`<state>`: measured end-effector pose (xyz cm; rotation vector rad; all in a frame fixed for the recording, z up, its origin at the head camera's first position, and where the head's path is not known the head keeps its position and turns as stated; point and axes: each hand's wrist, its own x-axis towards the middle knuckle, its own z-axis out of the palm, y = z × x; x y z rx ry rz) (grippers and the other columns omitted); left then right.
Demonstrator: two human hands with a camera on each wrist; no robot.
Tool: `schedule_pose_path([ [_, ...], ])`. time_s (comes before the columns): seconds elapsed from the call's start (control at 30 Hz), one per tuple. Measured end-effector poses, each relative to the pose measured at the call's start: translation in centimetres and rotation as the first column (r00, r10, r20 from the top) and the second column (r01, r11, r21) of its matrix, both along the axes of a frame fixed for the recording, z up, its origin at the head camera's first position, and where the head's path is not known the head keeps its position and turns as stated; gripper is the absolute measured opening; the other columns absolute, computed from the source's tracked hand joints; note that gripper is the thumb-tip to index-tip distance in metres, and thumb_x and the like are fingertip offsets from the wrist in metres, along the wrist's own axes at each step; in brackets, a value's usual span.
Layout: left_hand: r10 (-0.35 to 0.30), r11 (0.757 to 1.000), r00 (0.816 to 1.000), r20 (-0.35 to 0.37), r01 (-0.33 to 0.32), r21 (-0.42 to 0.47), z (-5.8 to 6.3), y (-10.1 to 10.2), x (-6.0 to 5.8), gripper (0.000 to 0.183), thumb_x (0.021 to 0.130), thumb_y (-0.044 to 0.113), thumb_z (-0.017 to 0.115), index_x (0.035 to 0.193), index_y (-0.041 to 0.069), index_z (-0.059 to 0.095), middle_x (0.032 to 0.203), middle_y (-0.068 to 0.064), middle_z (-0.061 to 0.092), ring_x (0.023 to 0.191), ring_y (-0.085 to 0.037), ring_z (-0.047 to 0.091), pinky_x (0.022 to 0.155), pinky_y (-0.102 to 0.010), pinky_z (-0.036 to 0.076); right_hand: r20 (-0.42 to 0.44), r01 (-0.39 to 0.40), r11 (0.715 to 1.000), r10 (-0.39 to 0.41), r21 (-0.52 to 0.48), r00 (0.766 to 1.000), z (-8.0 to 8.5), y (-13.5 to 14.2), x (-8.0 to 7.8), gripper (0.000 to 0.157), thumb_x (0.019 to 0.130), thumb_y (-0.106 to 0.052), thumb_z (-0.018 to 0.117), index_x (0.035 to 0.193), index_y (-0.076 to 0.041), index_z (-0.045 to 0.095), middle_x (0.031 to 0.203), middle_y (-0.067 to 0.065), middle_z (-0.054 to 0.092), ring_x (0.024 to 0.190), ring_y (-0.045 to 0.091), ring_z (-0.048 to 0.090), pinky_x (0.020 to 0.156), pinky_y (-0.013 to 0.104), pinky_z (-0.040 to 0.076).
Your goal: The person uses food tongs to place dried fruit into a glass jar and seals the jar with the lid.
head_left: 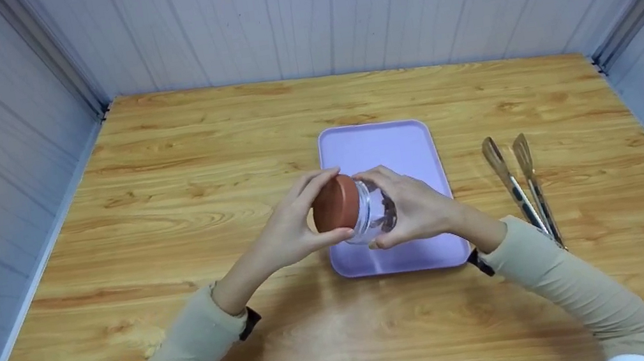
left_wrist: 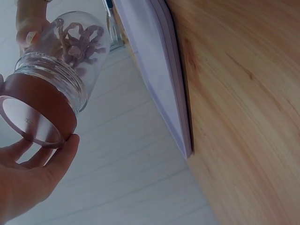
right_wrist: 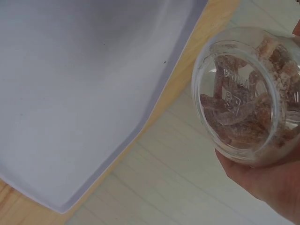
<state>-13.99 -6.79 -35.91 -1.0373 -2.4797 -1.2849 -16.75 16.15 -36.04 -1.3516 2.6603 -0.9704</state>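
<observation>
Over the purple tray (head_left: pixel 380 140), my two hands hold a clear jar (left_wrist: pixel 96 65) tipped on its side. My left hand (head_left: pixel 284 228) grips its reddish-brown lid (head_left: pixel 335 204), thumb below and fingers above. Around the jar's body curls my right hand (head_left: pixel 419 204), near the base. Several brown, twisted dried strips (right_wrist: pixel 239 103) lie inside, gathered toward the bottom end. The lid sits on the jar's mouth, with glass threads showing beside it in the left wrist view. In the right wrist view the jar's round base faces the camera.
Metal tongs (head_left: pixel 520 188) lie spread on the wooden table (head_left: pixel 180 183) to the right of the tray, their lower end near my right sleeve (head_left: pixel 562 271). Pale panelled walls (head_left: pixel 296 16) enclose the table at the back and both sides.
</observation>
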Motion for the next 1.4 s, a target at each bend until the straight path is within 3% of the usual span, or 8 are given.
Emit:
schedule_pose_path([
  [0.47,-0.006,1.0,1.0,0.01,0.007,-0.022,-0.5,0.8,0.1,0.079,0.071,0.049,0.066,0.134,0.014,0.035,0.125,-0.002,0.04,0.101,-0.011,0.046,0.079,-0.022,0.044,0.039,-0.035,0.999,0.035,-0.004,0.999,0.5,0.4,0.0,0.089,0.058,-0.041,0.076,0.131,-0.011,0.034,0.113,-0.005,0.046,0.094,0.01,0.047,0.073,0.033,0.046],
  [0.67,-0.017,0.995,0.996,-0.083,0.009,-0.096,-0.6,1.0,0.0,0.079,0.07,0.043,0.071,0.133,0.012,0.036,0.127,-0.004,0.04,0.107,-0.015,0.044,0.085,-0.028,0.041,0.041,-0.04,0.999,0.039,0.017,0.998,0.5,0.5,0.1,0.088,0.058,-0.04,0.076,0.13,-0.01,0.034,0.114,-0.004,0.046,0.097,0.011,0.047,0.075,0.033,0.045],
  [0.87,-0.089,0.98,0.971,-0.223,0.045,-0.194,-0.5,0.9,-0.1,0.081,0.068,0.042,0.072,0.134,0.013,0.035,0.131,-0.008,0.036,0.116,-0.017,0.036,0.09,-0.032,0.038,0.066,-0.049,0.999,0.048,0.012,0.997,0.5,0.7,0.1,0.089,0.058,-0.038,0.076,0.13,-0.007,0.034,0.116,-0.001,0.045,0.097,0.013,0.047,0.078,0.036,0.044],
  [1.0,-0.143,0.978,0.969,-0.203,0.107,-0.18,-0.5,0.7,-0.1,0.086,0.069,0.041,0.072,0.136,0.012,0.029,0.136,-0.009,0.029,0.121,-0.021,0.031,0.094,-0.037,0.034,0.054,-0.058,0.998,0.057,0.014,0.997,0.5,0.7,0.2,0.09,0.058,-0.039,0.076,0.13,-0.007,0.034,0.115,-0.001,0.046,0.096,0.013,0.047,0.078,0.033,0.044],
  [1.07,-0.085,0.988,0.983,-0.163,0.061,-0.145,-0.6,0.8,0.0,0.087,0.069,0.046,0.071,0.137,0.012,0.027,0.137,-0.008,0.028,0.121,-0.02,0.031,0.095,-0.038,0.032,0.031,-0.057,0.998,0.056,0.016,0.998,0.6,0.6,0.2,0.089,0.058,-0.039,0.076,0.13,-0.008,0.035,0.114,-0.002,0.046,0.096,0.012,0.047,0.078,0.032,0.044],
  [1.13,0.033,0.991,0.992,-0.125,-0.049,-0.122,-0.6,0.9,0.1,0.087,0.068,0.054,0.067,0.136,0.013,0.029,0.133,-0.006,0.032,0.118,-0.018,0.035,0.092,-0.038,0.035,0.01,-0.051,0.999,0.051,0.015,0.999,0.6,0.5,0.1,0.088,0.057,-0.04,0.076,0.129,-0.009,0.036,0.114,-0.003,0.047,0.097,0.011,0.047,0.078,0.032,0.044],
  [1.23,0.2,0.968,0.978,-0.059,-0.207,-0.143,-0.6,1.1,0.2,0.084,0.068,0.065,0.058,0.131,0.013,0.038,0.119,-0.003,0.043,0.102,-0.013,0.045,0.08,-0.033,0.042,-0.025,-0.028,0.999,0.029,0.03,0.999,0.7,0.4,0.1,0.088,0.056,-0.042,0.076,0.128,-0.011,0.037,0.113,-0.005,0.047,0.095,0.011,0.047,0.076,0.031,0.043],
  [1.4,0.247,0.945,0.968,0.035,-0.233,-0.228,-0.6,1.3,0.3,0.082,0.066,0.073,0.051,0.121,0.012,0.045,0.106,-0.001,0.05,0.079,-0.012,0.053,0.063,-0.025,0.044,-0.064,-0.004,0.998,0.008,0.061,0.998,0.7,0.3,0.2,0.089,0.055,-0.045,0.075,0.128,-0.01,0.038,0.112,-0.004,0.047,0.095,0.011,0.048,0.077,0.031,0.042],
])
